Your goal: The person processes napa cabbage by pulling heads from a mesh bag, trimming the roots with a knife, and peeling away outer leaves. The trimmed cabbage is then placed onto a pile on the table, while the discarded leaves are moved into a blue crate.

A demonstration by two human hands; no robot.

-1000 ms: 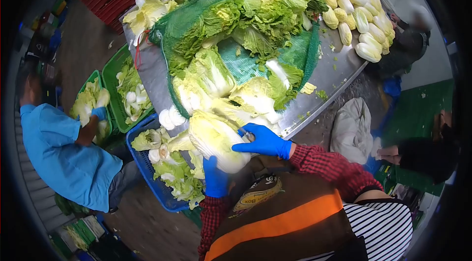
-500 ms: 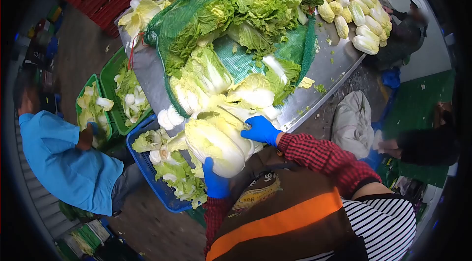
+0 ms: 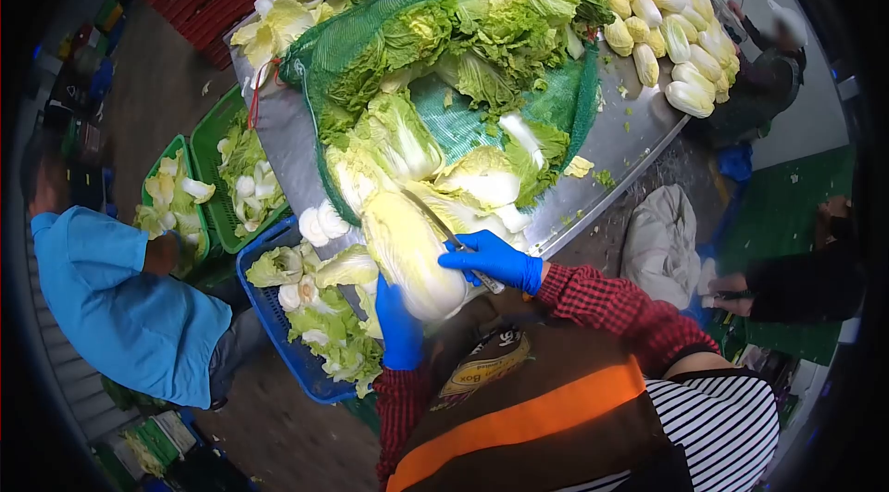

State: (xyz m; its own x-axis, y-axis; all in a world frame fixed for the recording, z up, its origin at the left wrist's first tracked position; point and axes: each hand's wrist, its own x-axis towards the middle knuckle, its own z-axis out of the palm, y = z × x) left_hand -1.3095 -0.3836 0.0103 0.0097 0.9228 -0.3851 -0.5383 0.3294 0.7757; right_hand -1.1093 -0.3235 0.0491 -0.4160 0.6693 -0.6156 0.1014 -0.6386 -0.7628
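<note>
In my blue-gloved right hand (image 3: 491,262) is a knife (image 3: 428,212), its handle end poking out below the fingers and its curved blade pointing up and left over the cabbage. A pale napa cabbage (image 3: 407,251) sits at the table's near edge, white base toward me. My left hand (image 3: 398,325), also gloved in blue, supports its lower left side; part of the grip is hidden. Just beyond lie loose outer leaves (image 3: 486,179) and a green mesh bag (image 3: 593,84) full of leafy cabbages (image 3: 482,47).
A blue crate (image 3: 306,372) of trimmed leaves stands at the table's left edge, near green crates (image 3: 218,205). Trimmed cabbages (image 3: 690,47) are piled far right on the metal table (image 3: 639,121). A person in blue (image 3: 130,307) bends at left; others work around. A white sack (image 3: 662,246) lies right.
The cabbage now shows a smoother, paler side, and a loose leaf lies to its left. My right hand has moved slightly left and down, with the knife now plainly visible.
</note>
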